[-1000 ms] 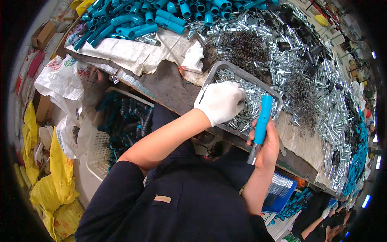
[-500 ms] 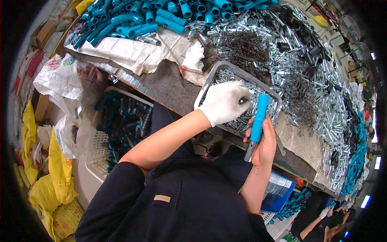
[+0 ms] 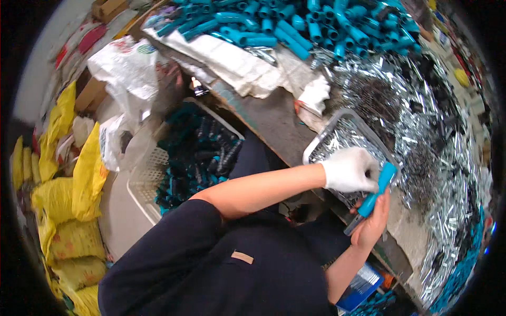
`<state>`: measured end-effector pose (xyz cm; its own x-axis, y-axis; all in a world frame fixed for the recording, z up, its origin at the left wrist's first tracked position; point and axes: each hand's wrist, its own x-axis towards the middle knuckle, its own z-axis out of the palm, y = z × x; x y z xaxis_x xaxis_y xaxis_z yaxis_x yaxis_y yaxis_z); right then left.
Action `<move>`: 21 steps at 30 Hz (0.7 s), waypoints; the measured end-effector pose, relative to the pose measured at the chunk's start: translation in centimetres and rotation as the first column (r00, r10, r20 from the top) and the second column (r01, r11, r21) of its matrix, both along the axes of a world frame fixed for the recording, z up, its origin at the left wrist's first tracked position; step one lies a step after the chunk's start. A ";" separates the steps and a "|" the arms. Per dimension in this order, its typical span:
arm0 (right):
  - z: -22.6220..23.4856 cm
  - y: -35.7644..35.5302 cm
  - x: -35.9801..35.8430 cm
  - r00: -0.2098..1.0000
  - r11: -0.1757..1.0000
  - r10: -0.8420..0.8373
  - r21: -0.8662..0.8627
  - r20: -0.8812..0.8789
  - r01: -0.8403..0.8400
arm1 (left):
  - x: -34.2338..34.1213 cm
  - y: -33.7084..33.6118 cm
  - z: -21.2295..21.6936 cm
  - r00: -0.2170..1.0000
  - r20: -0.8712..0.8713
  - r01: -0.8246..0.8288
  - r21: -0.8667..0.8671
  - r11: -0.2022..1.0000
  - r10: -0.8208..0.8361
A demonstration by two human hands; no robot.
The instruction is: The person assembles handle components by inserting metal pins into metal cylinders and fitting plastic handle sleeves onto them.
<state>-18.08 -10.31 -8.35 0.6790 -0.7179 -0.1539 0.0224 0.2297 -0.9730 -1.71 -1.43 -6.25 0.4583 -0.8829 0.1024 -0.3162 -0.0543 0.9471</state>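
My right hand (image 3: 375, 221), bare, is wrapped round a teal plastic tube (image 3: 376, 193) with a grey metal tube (image 3: 354, 225) sticking out of its lower end. The teal tube slants, its wider end up and to the right. My left hand (image 3: 349, 171) wears a white knit glove. Its fingers are curled closed right beside the teal tube's upper part; whatever they pinch, if anything, is hidden. Beneath the gloved hand is a grey plastic tray (image 3: 314, 147) filled with small shiny metal parts (image 3: 350, 136).
Teal tubes (image 3: 295, 39) are heaped at the far side of the bench. Dark springs (image 3: 371, 100) and loose metal pieces (image 3: 450, 174) cover its right part. A white perforated basket (image 3: 143, 181) of teal-and-black parts stands at left, near yellow sacks (image 3: 87, 184) and a white plastic bag (image 3: 126, 68).
The whole view has swung left, so the bench sits farther right. My left hand has come from above the tray to the teal tube, which now leans more.
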 end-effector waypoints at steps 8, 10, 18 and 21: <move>0.5 0.1 0.1 0.999 1.000 0.028 -0.006 0.037 -0.028 | -0.5 0.5 0.8 0.998 -0.060 -0.023 0.003 1.000 0.023; 0.4 0.3 0.1 1.000 0.999 -0.007 -0.032 0.011 0.008 | -0.5 0.4 0.9 1.000 0.005 -0.030 0.058 0.998 0.030; -0.1 -0.6 0.0 0.998 0.996 0.023 -0.080 -0.061 -0.028 | -0.1 -0.1 0.6 0.956 -0.255 0.117 -0.110 0.987 -0.142; 0.5 -1.0 0.3 0.995 0.997 0.002 -0.080 -0.097 -0.010 | -0.2 -0.8 -1.0 0.824 0.559 -0.177 0.100 0.979 0.091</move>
<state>-17.80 -11.34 -7.83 0.6680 -0.7264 -0.1614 -0.0741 0.1510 -0.9858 -1.92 -2.24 -7.29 0.4785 -0.8412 0.2518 -0.7609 -0.2541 0.5970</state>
